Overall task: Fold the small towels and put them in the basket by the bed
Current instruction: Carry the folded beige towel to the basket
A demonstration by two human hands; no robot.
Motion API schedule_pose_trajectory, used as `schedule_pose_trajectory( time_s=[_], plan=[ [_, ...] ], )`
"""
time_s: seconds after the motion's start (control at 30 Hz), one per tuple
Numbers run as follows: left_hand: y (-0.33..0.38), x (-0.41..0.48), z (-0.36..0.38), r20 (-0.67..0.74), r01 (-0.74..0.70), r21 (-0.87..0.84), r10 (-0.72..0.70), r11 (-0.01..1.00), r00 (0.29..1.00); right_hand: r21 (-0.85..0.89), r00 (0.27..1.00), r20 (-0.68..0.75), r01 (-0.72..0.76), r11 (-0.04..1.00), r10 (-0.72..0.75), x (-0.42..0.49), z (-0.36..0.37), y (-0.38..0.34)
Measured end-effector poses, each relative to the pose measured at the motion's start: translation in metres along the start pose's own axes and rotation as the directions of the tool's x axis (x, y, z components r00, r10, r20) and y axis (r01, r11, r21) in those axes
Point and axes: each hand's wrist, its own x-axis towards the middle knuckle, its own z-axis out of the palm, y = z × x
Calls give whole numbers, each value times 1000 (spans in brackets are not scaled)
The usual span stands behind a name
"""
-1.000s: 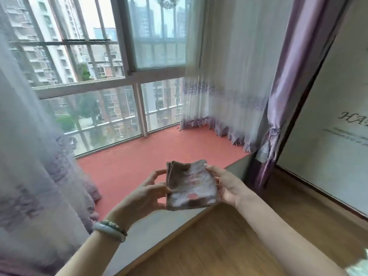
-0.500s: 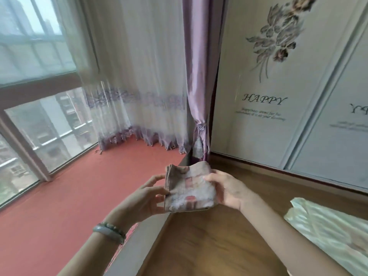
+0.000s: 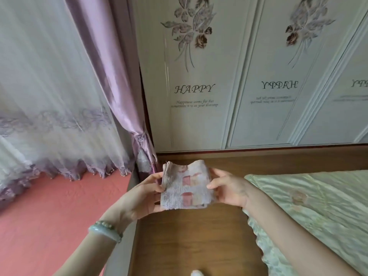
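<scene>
You hold the folded towel (image 3: pixel 186 185) up in the air between both hands, over the wooden floor (image 3: pixel 189 240) and in front of the wardrobe (image 3: pixel 199 124). The towel is greyish with pink and pale squares, and its layered edges show in a stack on its left side. Your left hand (image 3: pixel 142 196) grips that stacked edge, fingertips on the layers. Your right hand (image 3: pixel 229 188) pinches the opposite edge, thumb across the front face, fingers behind it. A pale green bangle (image 3: pixel 105 232) and a bead bracelet sit on your left wrist. The bed (image 3: pixel 318 206), under a shiny pale green cover, lies just beside your right forearm. The wardrobe doors carry flower prints and the word HAPPY. Left of the wardrobe hangs a tied purple curtain (image 3: pixel 111 76), then a sheer curtain (image 3: pixel 49 92) above a red ledge (image 3: pixel 49 212).
</scene>
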Motion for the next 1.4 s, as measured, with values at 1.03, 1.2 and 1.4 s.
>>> schedule_pose_trajectory(
  time_s=[1.03,1.2,1.4],
  plan=[
    [251,611,76,380,167,260,-259,951,888,184,857,-484,298,937,-178,206,-370,-298],
    [296,719,110,424,206,342,-347,917,837,186,815,-526,390,902,-245,228,-426,-349],
    [321,813,161,473,250,399,-431,882,768,218,771,-562,486,846,-298,230,-480,-389]
  ],
)
